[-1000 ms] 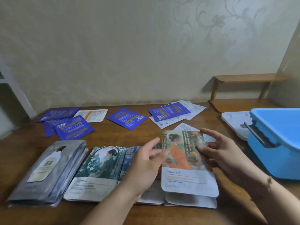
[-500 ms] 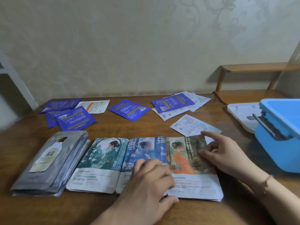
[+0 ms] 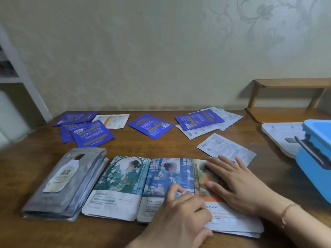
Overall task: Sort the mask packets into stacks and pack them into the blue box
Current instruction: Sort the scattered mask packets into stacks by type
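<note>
Head view, near edge first: left hand (image 3: pixel 180 212) is loosely curled, fingertips down on the lower part of the blue-print packet (image 3: pixel 166 178), pressing rather than gripping, nothing pinched. Right hand (image 3: pixel 238 183) lies flat & spread on the orange-print packet (image 3: pixel 231 217), palm down, holding nothing, prob. squaring it on its pile.

Same row on the desk (image 3: pixel 161 151), L to R: grey foil stack (image 3: pixel 66 181), green-print packet (image 3: pixel 118 185), blue-print, orange-print. Edges touch or nearly so. Grey stack is clearly many deep; the others look a few deep, can't count.

Handling, my read: packets are thin, flat, light, floppy w/ glossy film, so a pile will likely slide & fan if lifted by one corner. Best take each stack by both long edges, thumbs on top, fingers under, or slide it to the desk edge to get fingers beneath. Grey stack is the heaviest; needs two hands.

Farther back: white sheet packet (image 3: pixel 227 149) just beyond the right hand, then loose purple packets (image 3: pixel 150 125) & white ones along the wall side, unsorted. Blue box (image 3: pixel 318 161) sits at far right, near the orange pile; nothing packed yet as far as I can see.
</note>
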Demonstrator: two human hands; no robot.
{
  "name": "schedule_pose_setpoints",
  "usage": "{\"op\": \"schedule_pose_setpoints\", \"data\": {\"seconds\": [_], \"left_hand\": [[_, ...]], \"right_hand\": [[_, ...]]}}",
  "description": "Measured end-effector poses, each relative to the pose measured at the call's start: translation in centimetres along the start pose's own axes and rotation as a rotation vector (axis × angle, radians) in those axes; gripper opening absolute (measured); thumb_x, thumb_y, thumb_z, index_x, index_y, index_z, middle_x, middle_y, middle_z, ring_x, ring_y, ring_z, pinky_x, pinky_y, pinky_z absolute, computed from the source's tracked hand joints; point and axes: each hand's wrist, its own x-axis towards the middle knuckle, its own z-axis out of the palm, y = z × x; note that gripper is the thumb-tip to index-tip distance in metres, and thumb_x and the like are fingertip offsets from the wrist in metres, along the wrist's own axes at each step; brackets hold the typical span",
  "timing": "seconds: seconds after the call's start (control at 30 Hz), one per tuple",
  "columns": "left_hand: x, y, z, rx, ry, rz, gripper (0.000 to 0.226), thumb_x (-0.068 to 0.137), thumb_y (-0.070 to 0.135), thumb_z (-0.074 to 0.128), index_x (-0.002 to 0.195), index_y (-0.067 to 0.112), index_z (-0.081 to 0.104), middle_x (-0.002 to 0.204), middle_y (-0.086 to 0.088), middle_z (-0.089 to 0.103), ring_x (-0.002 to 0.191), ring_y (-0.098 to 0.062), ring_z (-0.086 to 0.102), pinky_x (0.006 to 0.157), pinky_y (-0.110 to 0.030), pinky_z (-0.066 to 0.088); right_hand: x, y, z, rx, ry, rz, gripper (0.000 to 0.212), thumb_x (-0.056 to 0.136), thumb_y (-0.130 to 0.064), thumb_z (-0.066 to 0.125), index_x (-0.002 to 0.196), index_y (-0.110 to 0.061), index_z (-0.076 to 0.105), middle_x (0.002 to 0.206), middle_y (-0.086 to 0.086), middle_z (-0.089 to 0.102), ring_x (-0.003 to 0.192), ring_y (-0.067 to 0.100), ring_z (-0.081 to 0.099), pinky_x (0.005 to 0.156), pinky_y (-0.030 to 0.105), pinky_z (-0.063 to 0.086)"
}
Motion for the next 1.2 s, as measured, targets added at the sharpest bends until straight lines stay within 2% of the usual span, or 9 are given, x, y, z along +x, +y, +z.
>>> {"op": "schedule_pose_setpoints", "data": {"seconds": [0.2, 0.33, 0.43, 0.53, 0.63, 0.77, 0.87, 1.07, 1.2], "left_hand": [[-1.4, -1.0, 2.1, -0.127, -0.113, -0.239, 0.026, 0.089, 0.033, 0.053, 0.069, 0.028, 0.038, 0.074, 0.011, 0.036, 0.075, 0.000, 0.047, 0.084, -0.013, 0.033], [-3.5, -5.9, 4.1, 0.064, 0.149, -0.136, 0.015, 0.102, 0.031, 0.041, 0.092, 0.036, 0.051, 0.108, 0.002, 0.056, 0.107, 0.003, 0.047, 0.098, -0.012, 0.025], [-1.7, -8.8, -1.9, 0.071, 0.114, 0.016, 0.022, 0.104, 0.034, 0.040, 0.118, 0.029, 0.057, 0.124, 0.009, 0.054, 0.123, -0.002, 0.043, 0.108, -0.020, 0.026], [-1.0, -12.5, -10.0, 0.056, 0.062, -0.133, 0.029, 0.091, 0.045, 0.057, 0.113, 0.027, 0.063, 0.115, 0.010, 0.060, 0.109, -0.009, 0.051, 0.095, -0.026, 0.040], [-0.8, -21.4, -13.3, 0.049, -0.177, -0.505, 0.046, 0.091, 0.056, 0.055, 0.129, 0.030, 0.056, 0.133, 0.010, 0.053, 0.124, -0.010, 0.047, 0.104, -0.031, 0.040], [0.1, -32.4, -12.2, 0.063, -0.275, -0.741, 0.050, 0.093, 0.046, 0.059, 0.138, 0.026, 0.050, 0.141, 0.002, 0.050, 0.131, -0.017, 0.044, 0.101, -0.027, 0.039], [0.7, -37.0, -10.3, -0.008, -0.341, -0.793, 0.060, 0.094, 0.046, 0.057, 0.146, 0.024, 0.038, 0.152, 0.002, 0.036, 0.141, -0.017, 0.032, 0.109, -0.030, 0.031], [0.2, -40.3, -6.7, 0.016, -0.461, -0.854, 0.083, 0.087, 0.068, 0.050, 0.153, 0.027, 0.021, 0.161, 0.008, 0.020, 0.148, -0.015, 0.016, 0.120, -0.045, 0.014], [-0.3, -40.8, -5.6, 0.021, -0.389, -0.835, 0.084, 0.086, 0.069, 0.051, 0.153, 0.027, 0.023, 0.160, 0.007, 0.022, 0.148, -0.014, 0.016, 0.120, -0.047, 0.012]], "right_hand": [[0.3, 0.1, 0.7, -0.015, -0.119, 0.071, 0.093, 0.043, -0.092, -0.032, 0.131, -0.065, -0.019, 0.143, -0.036, -0.028, 0.135, -0.008, -0.032, 0.113, 0.020, -0.011], [2.8, 0.1, 0.1, -0.047, 0.142, -0.068, 0.071, 0.083, -0.085, 0.013, 0.147, -0.055, 0.012, 0.154, -0.030, 0.018, 0.142, -0.012, -0.010, 0.093, 0.043, 0.041], [6.6, -3.1, -1.8, 0.175, 0.289, -0.044, 0.066, 0.073, -0.091, 0.024, 0.131, -0.062, 0.037, 0.139, -0.031, 0.040, 0.133, -0.017, 0.025, 0.097, 0.030, 0.041], [13.3, -8.1, -3.9, 0.253, 0.209, -0.104, 0.071, 0.073, -0.081, 0.043, 0.132, -0.042, 0.051, 0.130, -0.025, 0.052, 0.119, -0.004, 0.050, 0.092, 0.017, 0.037], [21.8, -11.9, -4.0, 0.399, 0.076, -0.027, 0.048, 0.087, -0.046, 0.064, 0.128, -0.023, 0.059, 0.118, -0.010, 0.068, 0.099, 0.009, 0.065, 0.083, 0.019, 0.046], [31.6, -15.1, -2.6, 1.220, -0.108, 0.254, 0.029, 0.091, -0.014, 0.065, 0.114, 0.005, 0.061, 0.097, 0.014, 0.064, 0.082, 0.025, 0.064, 0.084, 0.039, 0.055], [37.3, -15.9, -0.8, 1.493, -0.204, 0.395, 0.037, 0.095, -0.009, 0.056, 0.128, 0.008, 0.051, 0.118, 0.021, 0.063, 0.101, 0.033, 0.066, 0.085, 0.040, 0.057], [42.4, -15.5, 1.6, 1.544, -0.328, 0.609, 0.042, 0.098, -0.018, 0.051, 0.136, 0.000, 0.046, 0.120, 0.022, 0.062, 0.091, 0.026, 0.067, 0.059, 0.030, 0.057], [42.7, -16.8, 2.3, 1.489, -0.420, 0.599, 0.035, 0.099, -0.021, 0.052, 0.127, -0.001, 0.053, 0.090, 0.010, 0.059, 0.060, 0.013, 0.052, 0.043, 0.020, 0.041]]}}
